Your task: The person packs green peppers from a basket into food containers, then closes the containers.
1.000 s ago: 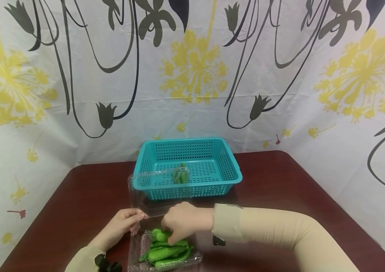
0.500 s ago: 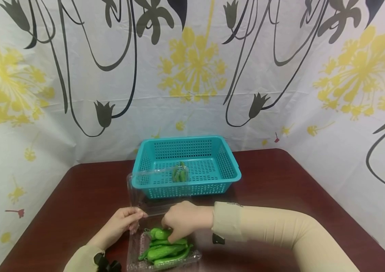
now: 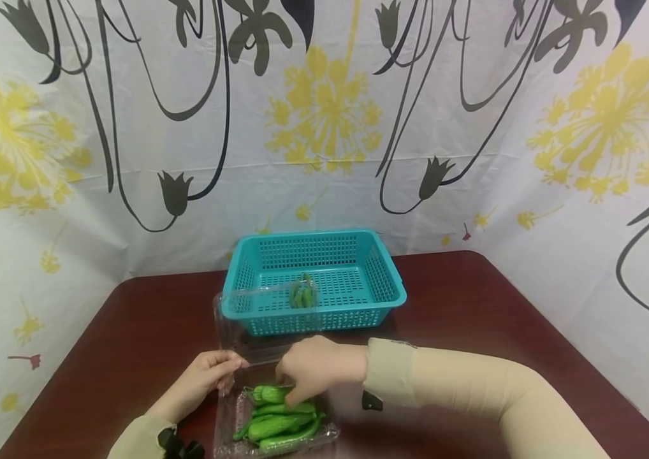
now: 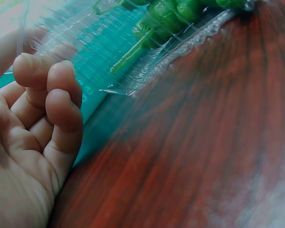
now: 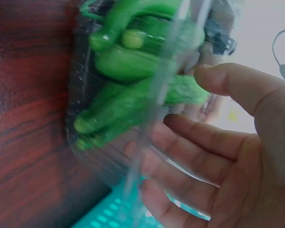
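A clear plastic clamshell container [image 3: 227, 433] stands with its lid [image 3: 267, 293] raised at the front of the table. Several long green peppers [image 3: 281, 426] lie in it, also visible in the right wrist view as glossy peppers [image 5: 133, 61] behind clear plastic. With thumb and fingertips, my left hand [image 3: 204, 376] pinches the container's left edge near the hinge. My right hand [image 3: 315, 370] reaches down over the peppers. In the right wrist view, its thumb [image 5: 218, 78] and loosely bent fingers lie on either side of a pepper's end, without a clear grip.
Behind the container sits a turquoise plastic basket [image 3: 359, 312]. A few green peppers [image 3: 303, 294] show in it through the raised lid. The dark red table [image 3: 445, 306] has rounded far corners, and a patterned cloth [image 3: 324, 191] hangs around it.
My right hand stays over the peppers and has shifted slightly right and up, baring a little more of them. The left hand stays at the container's edge.
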A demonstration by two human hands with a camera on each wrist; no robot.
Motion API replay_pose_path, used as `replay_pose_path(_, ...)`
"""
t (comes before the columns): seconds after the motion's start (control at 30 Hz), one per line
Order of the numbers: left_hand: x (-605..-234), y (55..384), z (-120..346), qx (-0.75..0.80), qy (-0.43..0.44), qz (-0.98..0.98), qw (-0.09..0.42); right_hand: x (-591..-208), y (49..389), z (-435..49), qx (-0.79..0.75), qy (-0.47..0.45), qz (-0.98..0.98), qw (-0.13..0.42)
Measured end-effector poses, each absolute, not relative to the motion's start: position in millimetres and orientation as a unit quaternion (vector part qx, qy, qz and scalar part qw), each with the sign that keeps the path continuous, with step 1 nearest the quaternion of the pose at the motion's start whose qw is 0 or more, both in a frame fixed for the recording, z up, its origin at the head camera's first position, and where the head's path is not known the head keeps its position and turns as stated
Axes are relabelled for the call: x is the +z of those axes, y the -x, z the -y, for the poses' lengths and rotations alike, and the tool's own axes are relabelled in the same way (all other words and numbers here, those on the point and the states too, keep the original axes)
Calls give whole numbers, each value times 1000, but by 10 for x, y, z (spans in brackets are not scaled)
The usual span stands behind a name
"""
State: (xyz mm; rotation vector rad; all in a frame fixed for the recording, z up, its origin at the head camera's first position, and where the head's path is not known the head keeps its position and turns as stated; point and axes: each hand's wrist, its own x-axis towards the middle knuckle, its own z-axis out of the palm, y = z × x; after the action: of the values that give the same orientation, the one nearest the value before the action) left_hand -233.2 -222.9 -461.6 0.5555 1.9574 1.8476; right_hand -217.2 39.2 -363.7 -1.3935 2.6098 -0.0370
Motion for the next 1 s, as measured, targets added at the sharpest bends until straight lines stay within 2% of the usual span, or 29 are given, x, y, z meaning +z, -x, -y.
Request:
replay_pose_path(0.13,-4613,2330,2226,663,-204,-693,197,-3491,2215,-468,-71,472,-875,73)
replay_pose_path(0.33,-4615,2327,2221,664,-212,-689,198,-3111,2291,-643,-180,475,-862,0)
replay_pose_path(0.5,-4621,2338,2232,653,-191,-704,203,-2831,2381,-811,-230,454,-860,-32)
replay_pose_path(0.8,-4609,2342,2230,655,-183,-702,213,-2600,2700,-990,-280,359,-889,-40)
replay_pose_path(1.0,-4592,2324,2228,656,-184,-700,214,-2542,3072,-988,-274,318,-907,-14)
